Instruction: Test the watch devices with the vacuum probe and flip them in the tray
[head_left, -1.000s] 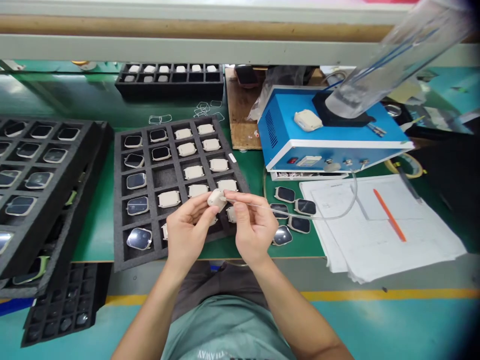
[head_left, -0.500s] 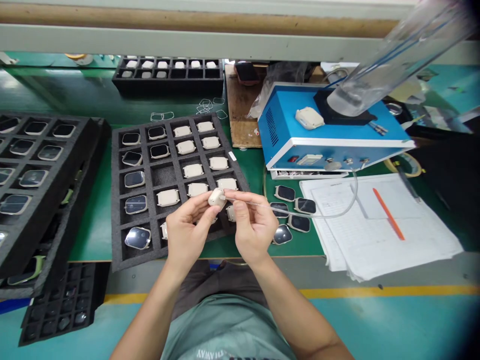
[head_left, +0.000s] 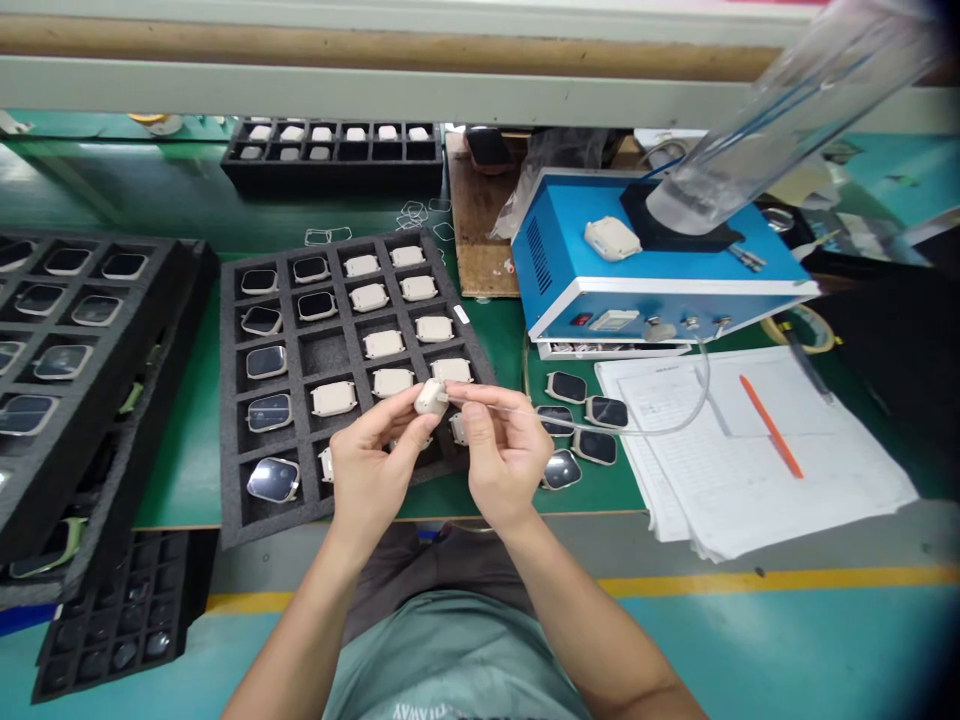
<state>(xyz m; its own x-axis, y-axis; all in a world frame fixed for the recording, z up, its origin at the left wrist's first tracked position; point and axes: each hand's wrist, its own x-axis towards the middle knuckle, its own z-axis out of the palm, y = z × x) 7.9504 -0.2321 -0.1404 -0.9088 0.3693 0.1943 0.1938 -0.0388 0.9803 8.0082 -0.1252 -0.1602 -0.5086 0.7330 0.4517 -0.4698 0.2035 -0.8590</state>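
Between the thumb and fingers of my left hand [head_left: 375, 450] is a small cream watch case [head_left: 430, 398], turned on its edge. My right hand [head_left: 506, 450] pinches the end of a thin clear tube [head_left: 645, 431], whose tip meets the right side of the case. Both hands are above the near right part of a dark foam tray [head_left: 325, 352]. Cream cases and dark-screened watches sit in its compartments. The tube curves back to the front of a blue box [head_left: 555, 262]. On top of the box rests another cream case [head_left: 612, 239].
Several dark-screened watches [head_left: 595, 446] lie right of my right hand. Papers [head_left: 825, 500] with an orange pen [head_left: 771, 426] lie farther right. Stacked foam trays [head_left: 161, 330] stand at left, another tray [head_left: 330, 178] at the back. A clear cylinder [head_left: 750, 130] rises from the box.
The view has shifted slightly, so the surroundings appear a little farther left. Both hands keep nearly the same pose, with the case and tube still together.
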